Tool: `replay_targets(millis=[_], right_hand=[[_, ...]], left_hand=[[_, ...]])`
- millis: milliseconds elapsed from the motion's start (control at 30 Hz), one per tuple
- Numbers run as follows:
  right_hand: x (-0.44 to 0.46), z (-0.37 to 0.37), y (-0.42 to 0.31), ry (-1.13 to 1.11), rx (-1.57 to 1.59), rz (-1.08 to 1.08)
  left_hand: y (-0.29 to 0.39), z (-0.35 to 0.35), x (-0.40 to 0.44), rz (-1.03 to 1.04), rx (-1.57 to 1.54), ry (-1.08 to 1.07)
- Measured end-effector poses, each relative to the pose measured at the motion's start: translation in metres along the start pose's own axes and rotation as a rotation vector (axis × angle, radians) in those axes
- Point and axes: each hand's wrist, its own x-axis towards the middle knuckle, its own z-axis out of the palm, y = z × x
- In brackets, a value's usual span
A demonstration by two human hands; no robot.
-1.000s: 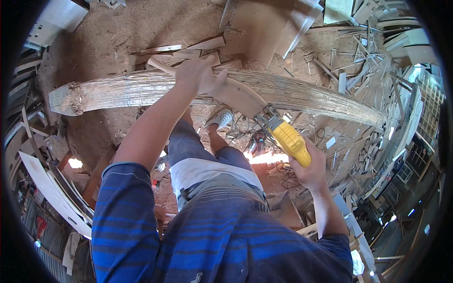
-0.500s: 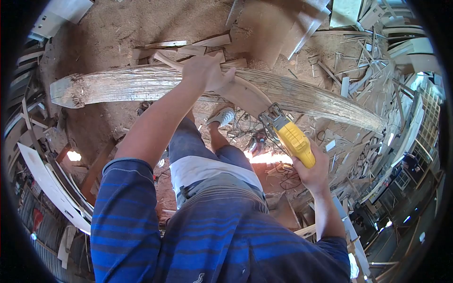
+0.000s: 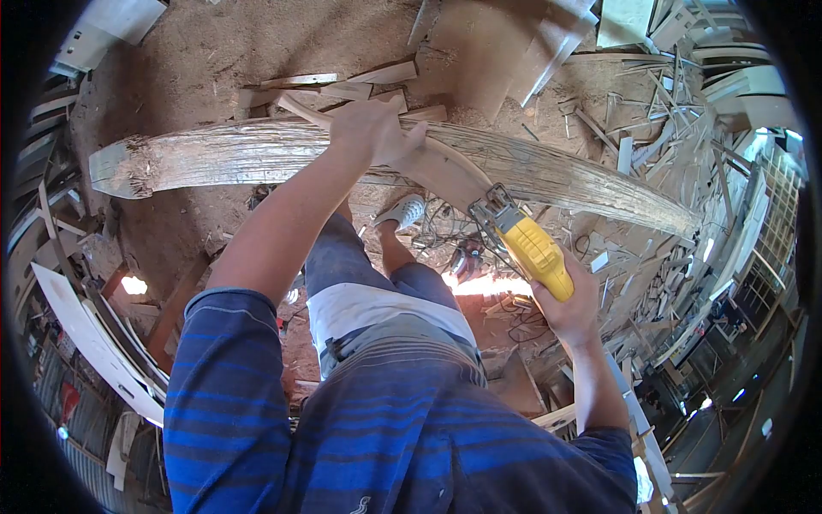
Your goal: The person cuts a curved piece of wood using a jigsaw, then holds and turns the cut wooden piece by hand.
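My right hand (image 3: 568, 300) is wrapped round the rear of a yellow jigsaw (image 3: 533, 247). The saw's metal base plate sits at the near right end of a curved wooden board (image 3: 445, 177); the blade itself I cannot make out. My left hand (image 3: 370, 131) presses down on that board and grips its edge, with the thumb pointing right. Beneath the board lies a long, rough, weathered timber beam (image 3: 231, 154), which spans the view from left to right. The board's thin far end pokes out to the left of my left hand.
Offcuts (image 3: 377, 75) lie on the dusty ground beyond the beam. Scrap wood (image 3: 668, 274) is heaped at the right. Cables (image 3: 445, 221) tangle near my shoe (image 3: 409, 210). Long white boards (image 3: 94, 343) lean at the left, and sheets (image 3: 556, 51) lie at the top.
The jigsaw and my right hand have shifted very slightly. My left hand keeps its hold on the curved board.
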Motion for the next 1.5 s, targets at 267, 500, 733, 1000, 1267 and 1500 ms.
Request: replay_targets(millis=[267,500,733,1000,1267,1500], right_hand=[[0.001,0.0,-0.007,0.011,-0.002,0.023],[0.003,0.0,-0.007,0.001,0.025,0.061],[0.005,0.0,-0.008,0.044,0.013,0.01],[0.013,-0.009,-0.013,-0.027,-0.014,0.02],[0.012,-0.006,-0.009,0.008,-0.03,-0.001],[0.015,-0.011,-0.015,-0.042,-0.013,0.047]], left_hand=[[0.002,0.0,-0.001,-0.009,0.044,0.001],[0.005,-0.005,-0.003,-0.012,0.066,-0.03],[0.004,-0.004,-0.002,0.0,0.067,-0.029],[0.003,-0.003,-0.001,0.014,0.063,-0.019],[0.005,-0.007,-0.001,-0.005,0.063,-0.052],[0.005,-0.005,-0.002,0.005,0.046,-0.015]])
